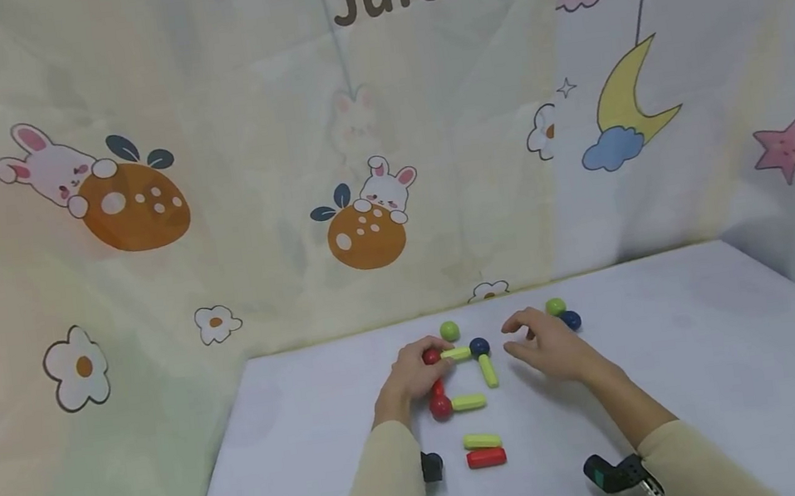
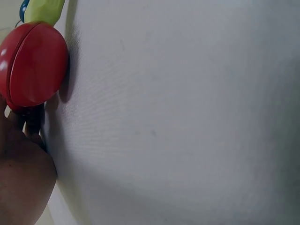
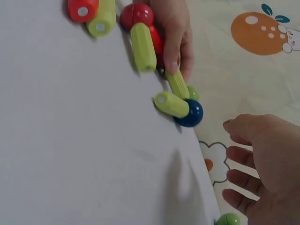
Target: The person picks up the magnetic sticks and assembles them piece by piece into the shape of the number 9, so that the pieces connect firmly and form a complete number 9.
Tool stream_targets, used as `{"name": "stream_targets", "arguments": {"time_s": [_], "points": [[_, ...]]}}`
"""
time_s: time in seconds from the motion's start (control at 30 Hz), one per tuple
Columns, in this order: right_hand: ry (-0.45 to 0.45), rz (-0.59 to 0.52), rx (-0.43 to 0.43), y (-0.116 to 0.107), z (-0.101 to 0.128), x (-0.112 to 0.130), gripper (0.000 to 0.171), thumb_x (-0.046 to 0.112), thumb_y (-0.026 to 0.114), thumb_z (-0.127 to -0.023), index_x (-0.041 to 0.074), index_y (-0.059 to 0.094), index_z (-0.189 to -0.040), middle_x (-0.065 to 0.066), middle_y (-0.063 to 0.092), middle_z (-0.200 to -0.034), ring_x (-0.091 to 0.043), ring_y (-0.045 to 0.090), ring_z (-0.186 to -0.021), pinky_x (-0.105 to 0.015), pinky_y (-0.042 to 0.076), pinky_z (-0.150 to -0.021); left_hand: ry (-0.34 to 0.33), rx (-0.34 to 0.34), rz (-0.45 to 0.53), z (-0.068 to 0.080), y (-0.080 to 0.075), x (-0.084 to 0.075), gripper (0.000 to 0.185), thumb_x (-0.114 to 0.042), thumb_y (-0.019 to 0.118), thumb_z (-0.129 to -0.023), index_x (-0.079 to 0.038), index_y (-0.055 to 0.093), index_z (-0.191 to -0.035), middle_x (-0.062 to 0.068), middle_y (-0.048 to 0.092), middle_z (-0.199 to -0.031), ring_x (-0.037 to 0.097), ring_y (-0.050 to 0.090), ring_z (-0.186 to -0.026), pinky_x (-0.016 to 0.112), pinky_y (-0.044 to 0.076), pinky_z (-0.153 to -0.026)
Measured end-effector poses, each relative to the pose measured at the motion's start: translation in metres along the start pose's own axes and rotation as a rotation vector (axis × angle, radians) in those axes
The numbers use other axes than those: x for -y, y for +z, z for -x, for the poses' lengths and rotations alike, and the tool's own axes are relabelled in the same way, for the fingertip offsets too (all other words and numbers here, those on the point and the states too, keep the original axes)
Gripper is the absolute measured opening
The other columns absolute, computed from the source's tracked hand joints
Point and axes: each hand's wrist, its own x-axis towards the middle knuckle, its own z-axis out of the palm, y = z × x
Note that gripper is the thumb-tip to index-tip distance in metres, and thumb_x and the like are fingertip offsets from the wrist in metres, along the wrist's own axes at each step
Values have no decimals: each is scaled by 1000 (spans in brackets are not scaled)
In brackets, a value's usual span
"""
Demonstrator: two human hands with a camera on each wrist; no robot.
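Note:
Balls and rods are joined into an unfinished-looking chain on the table. My left hand (image 1: 412,370) pinches it at its far left red ball (image 1: 430,357), beside a yellow-green rod (image 3: 178,84). That rod leads to a dark blue ball (image 1: 480,347), from which another yellow-green rod (image 1: 488,372) points toward me. A red rod (image 1: 438,388) runs back to a nearer red ball (image 2: 40,63) with a yellow-green rod (image 1: 469,402) on it. To the right of the blue ball, my right hand (image 1: 549,345) hovers with parted, loosely bent fingers, holding nothing.
A loose yellow-green rod (image 1: 481,440) and red rod (image 1: 486,458) lie side by side nearer me. One green ball (image 1: 449,331) sits behind the chain; another green ball (image 1: 555,307) and a blue ball (image 1: 570,320) are beyond my right hand. A printed cloth (image 1: 272,214) hangs behind the white table (image 1: 305,461).

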Motion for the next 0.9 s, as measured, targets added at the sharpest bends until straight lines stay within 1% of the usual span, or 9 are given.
{"name": "stream_targets", "arguments": {"time_s": [0.1,0.23,0.3,0.53,0.73,0.9], "points": [[-44,43,-30,-5,-1,-5,28,18,70,-97,5,67,-122,-13,66,-122,-38,59,-113,-54,50,-95,-1,-6,-8,0,-2,2,22,-33,71,-94,-32,72,-117,6,62,-132,29,53,-118,55,45,-102],[-64,98,-75,-14,0,-15,27,14,72,-94,8,68,-120,-12,67,-125,-40,54,-120,-60,44,-100,0,-9,-6,0,-3,2,23,-33,71,-94,-32,72,-117,6,62,-131,29,53,-118,55,45,-102],[-68,118,-89,-19,2,-20,27,12,73,-93,9,69,-119,-12,67,-125,-41,53,-120,-62,42,-100,-1,-7,1,0,-2,1,23,-34,72,-94,-32,72,-117,6,62,-132,29,53,-118,55,45,-102],[-80,134,-101,-32,8,-38,28,10,75,-90,8,69,-117,-12,67,-122,-43,52,-114,-63,40,-89,-16,1,15,-1,1,-1,24,-34,72,-94,-32,72,-117,7,61,-131,30,53,-117,54,47,-100],[-98,158,-106,-36,13,-48,29,8,74,-90,9,68,-118,-13,67,-123,-49,52,-117,-70,40,-89,-21,4,10,-2,1,-3,23,-35,72,-94,-33,72,-117,6,61,-131,29,53,-118,54,46,-101],[-101,180,-99,-35,14,-52,29,9,74,-89,9,67,-118,-16,67,-126,-51,52,-118,-73,41,-87,-24,-1,7,-1,0,1,22,-35,72,-94,-35,72,-115,5,62,-131,29,53,-117,55,46,-101]]}}
